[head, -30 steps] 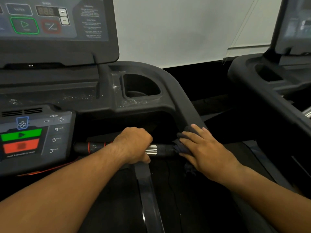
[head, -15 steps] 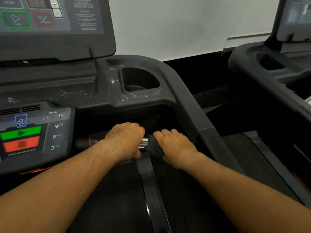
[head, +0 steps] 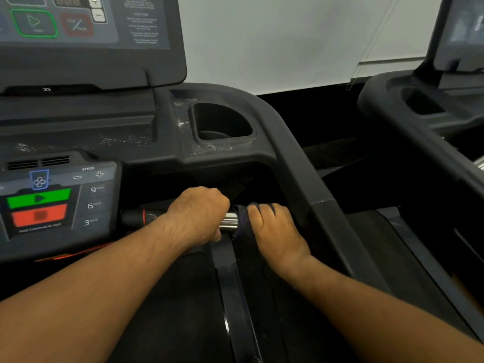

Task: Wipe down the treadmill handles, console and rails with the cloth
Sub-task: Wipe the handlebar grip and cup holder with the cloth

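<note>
In the head view, the left hand (head: 199,213) was curled over the horizontal handlebar (head: 136,216), gripping it just left of the chrome sensor plate (head: 230,222). The right hand (head: 275,231) sat immediately right of that plate, its fingers closed round the dark cloth (head: 243,218), which was wrapped over the bar and hung a little below it. The two hands were close together, with only the chrome strip between them. To the left lay the control panel (head: 52,200) with its green and red buttons. Farther off were the cup holder (head: 222,124) and the upper display (head: 78,24). The side rail (head: 301,169) ran down the right, and a neighbouring treadmill (head: 419,113) stood at the far right.
</note>
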Demonstrator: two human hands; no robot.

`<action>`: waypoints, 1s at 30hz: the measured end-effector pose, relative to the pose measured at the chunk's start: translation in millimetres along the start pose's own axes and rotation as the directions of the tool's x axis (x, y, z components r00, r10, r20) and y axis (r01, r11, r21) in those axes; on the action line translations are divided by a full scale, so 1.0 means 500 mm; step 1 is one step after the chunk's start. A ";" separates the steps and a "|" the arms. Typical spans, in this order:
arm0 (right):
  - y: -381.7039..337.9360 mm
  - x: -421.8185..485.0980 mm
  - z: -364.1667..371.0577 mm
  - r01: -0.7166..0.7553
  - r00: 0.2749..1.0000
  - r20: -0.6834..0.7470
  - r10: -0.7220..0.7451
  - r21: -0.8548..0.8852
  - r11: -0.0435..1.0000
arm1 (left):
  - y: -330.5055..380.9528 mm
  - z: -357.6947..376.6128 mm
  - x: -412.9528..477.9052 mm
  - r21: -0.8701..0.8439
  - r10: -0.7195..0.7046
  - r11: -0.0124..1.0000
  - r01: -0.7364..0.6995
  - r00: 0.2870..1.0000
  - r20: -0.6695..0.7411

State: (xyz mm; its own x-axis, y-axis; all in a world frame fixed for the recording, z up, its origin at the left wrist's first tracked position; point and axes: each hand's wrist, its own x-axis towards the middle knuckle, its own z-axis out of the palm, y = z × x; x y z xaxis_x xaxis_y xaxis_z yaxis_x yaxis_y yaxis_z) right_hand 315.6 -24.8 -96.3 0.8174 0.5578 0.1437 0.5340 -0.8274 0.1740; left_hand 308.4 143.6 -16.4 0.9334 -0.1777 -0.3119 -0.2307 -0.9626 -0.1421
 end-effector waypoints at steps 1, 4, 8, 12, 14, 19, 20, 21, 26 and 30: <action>0.008 0.015 -0.015 0.025 0.996 0.090 -0.027 0.021 0.999 | 0.000 0.001 0.002 0.009 0.011 1.000 -0.011 1.000 -0.001; 0.033 0.067 -0.056 0.034 0.918 0.382 -0.104 0.186 0.982 | -0.001 0.001 0.008 0.010 0.017 1.000 -0.017 1.000 0.014; 0.045 0.137 -0.095 -0.012 0.661 0.720 -0.210 0.291 0.957 | 0.000 -0.001 0.005 0.014 0.025 1.000 -0.025 1.000 0.002; 0.047 0.144 -0.094 -0.026 0.647 0.734 -0.206 0.292 0.956 | 0.000 0.002 0.001 0.008 0.005 1.000 -0.005 1.000 -0.027; 0.037 0.108 -0.078 -0.038 0.797 0.591 -0.128 0.261 0.965 | 0.002 0.004 0.000 0.006 -0.011 1.000 0.011 1.000 -0.025; -0.023 0.011 -0.028 -0.107 0.993 0.044 0.106 0.007 0.994 | 0.003 0.014 -0.011 -0.036 -0.045 0.998 0.042 0.996 -0.080; -0.019 0.012 -0.028 -0.084 0.995 0.055 0.083 0.023 0.996 | -0.001 0.019 -0.018 -0.052 -0.045 0.998 0.040 0.994 -0.099; -0.010 0.018 -0.032 -0.039 0.994 0.102 0.033 0.059 0.997 | -0.005 0.025 -0.026 -0.055 -0.042 0.998 0.036 0.992 -0.117; 0.022 0.090 -0.081 0.031 0.879 0.447 -0.167 0.296 0.955 | -0.068 0.032 -0.097 -0.083 -0.107 0.992 0.093 0.976 -0.189; 0.004 0.149 -0.099 0.045 0.754 0.599 -0.270 0.362 0.931 | -0.124 0.015 -0.163 -0.196 -0.209 0.965 0.172 0.959 -0.189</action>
State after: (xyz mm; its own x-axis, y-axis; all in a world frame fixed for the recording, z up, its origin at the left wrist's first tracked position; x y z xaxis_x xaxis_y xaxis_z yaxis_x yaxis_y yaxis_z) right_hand 366.9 18.4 -36.9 0.6015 0.6042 -0.5226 0.6120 -0.7690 -0.1847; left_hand 244.7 219.2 10.6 0.9957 -0.0077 -0.0920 -0.0084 -0.9999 -0.0070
